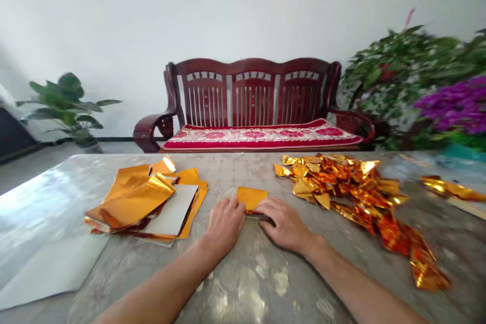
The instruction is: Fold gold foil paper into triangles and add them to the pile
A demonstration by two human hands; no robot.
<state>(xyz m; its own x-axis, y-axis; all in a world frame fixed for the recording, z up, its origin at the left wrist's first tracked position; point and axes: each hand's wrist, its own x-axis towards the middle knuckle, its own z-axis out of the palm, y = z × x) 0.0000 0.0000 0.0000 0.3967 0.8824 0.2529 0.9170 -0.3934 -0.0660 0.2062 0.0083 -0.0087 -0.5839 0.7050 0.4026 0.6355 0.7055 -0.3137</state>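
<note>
Across the marble-patterned tabletop (243,268), your left hand (224,225) and right hand (284,225) sit close together on a small gold-foil square (251,197), though you cannot tell whether they pinch it or only press. Bear down evenly with both to keep its edges true, clear of the stacked foil sheets (146,202) to your left and crumpled gold scraps (341,187) to your right.
</note>
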